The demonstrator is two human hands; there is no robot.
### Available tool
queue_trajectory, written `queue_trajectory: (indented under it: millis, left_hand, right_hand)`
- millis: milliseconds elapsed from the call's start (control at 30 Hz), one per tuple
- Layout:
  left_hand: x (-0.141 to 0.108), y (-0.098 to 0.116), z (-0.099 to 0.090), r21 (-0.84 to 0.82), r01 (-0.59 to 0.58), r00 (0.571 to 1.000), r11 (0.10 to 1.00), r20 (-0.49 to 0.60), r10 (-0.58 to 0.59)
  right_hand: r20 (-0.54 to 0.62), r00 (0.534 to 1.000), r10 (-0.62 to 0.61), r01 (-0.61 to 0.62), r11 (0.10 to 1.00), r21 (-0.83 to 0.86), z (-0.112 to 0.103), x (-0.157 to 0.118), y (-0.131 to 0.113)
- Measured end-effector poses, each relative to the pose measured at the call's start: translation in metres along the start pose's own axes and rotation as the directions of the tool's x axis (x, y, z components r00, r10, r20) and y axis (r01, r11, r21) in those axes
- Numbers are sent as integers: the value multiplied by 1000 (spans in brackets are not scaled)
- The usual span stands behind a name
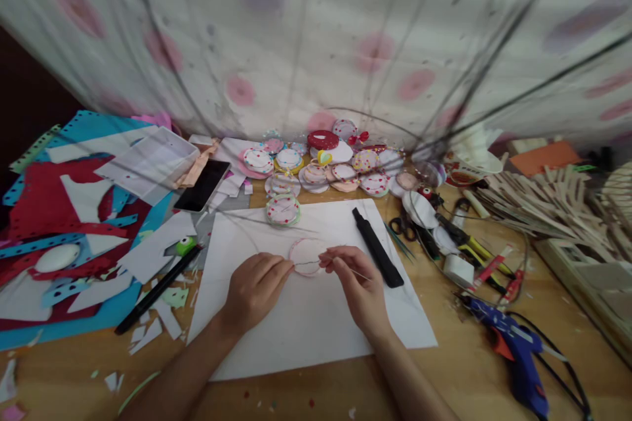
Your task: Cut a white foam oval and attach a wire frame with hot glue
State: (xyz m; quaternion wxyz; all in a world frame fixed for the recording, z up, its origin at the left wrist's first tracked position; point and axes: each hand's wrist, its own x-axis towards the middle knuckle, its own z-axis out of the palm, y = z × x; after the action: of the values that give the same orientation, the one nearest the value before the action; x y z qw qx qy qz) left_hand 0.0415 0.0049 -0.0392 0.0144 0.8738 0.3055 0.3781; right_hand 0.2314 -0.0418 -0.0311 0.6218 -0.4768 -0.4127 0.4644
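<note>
Both hands work over a white paper sheet (pixel 291 335) on the wooden table (pixel 419 381). Left hand (pixel 259 288): fingers curled, tips pinched on one end of a thin strand (pixel 307 263). Right hand (pixel 359 286): thumb and forefinger closed on the strand's other side. Strand spans the gap between the hands, roughly level, and passes in front of a round pale disc (pixel 305 250) with a pinkish edge. Disc sits between the hands, over the middle of the sheet; whether strand and disc touch cannot be told. A green-rimmed, dotted disc (pixel 283 210) lies at the sheet's far edge; a cluster of decorated discs (pixel 344 173) lies beyond it. Black flat tool (pixel 378 247) lies to the right of the right hand, partly on the sheet. Farther right: scissors (pixel 403 229) and a blue glue gun (pixel 513 342). Left side: phone (pixel 202 186), black pen (pixel 158 289), coloured paper scraps (pixel 54 197).
</note>
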Motion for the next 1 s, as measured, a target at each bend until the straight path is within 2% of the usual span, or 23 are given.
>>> queue_trajectory:
  millis: [167, 267, 367, 467, 633, 733, 833, 900, 1000]
  left_hand:
    - [2, -1, -4, -217, 164, 976, 962, 174, -127]
    - [6, -1, -10, -340, 289, 937, 895, 294, -190]
    - [11, 0, -19, -397, 417, 879, 818, 406, -251]
    - [17, 5, -31, -379, 547, 791, 746, 524, -315]
    - [25, 12, -51, -313, 737, 589, 599, 732, -342]
    - [25, 11, -58, -309, 824, 495, 475, 800, -339]
    - [20, 8, -60, -333, 890, 424, 312, 855, -297]
    - [15, 9, -59, -353, 920, 386, 172, 895, -223]
    - [8, 19, -54, -330, 941, 325, -74, 943, -76]
  right_hand:
    - [-10, 1000, -1, 1, 1000, -10, -5, 2, -1]
    - [19, 999, 28, -28, 1000, -5, -8, 4, -2]
    - [55, 997, 52, -53, 998, 14, -10, 7, -2]
    - [83, 993, 82, -87, 994, 63, -12, 8, -2]
    - [211, 966, 147, -176, 976, 126, -15, 7, -1]
    - [263, 952, 157, -193, 974, 119, -16, 6, -1]
    - [300, 943, 145, -193, 971, 139, -17, 4, -2]
    - [335, 931, 143, -212, 960, 181, -17, 2, -4]
    - [432, 890, 143, -282, 919, 277, -17, -2, -7]
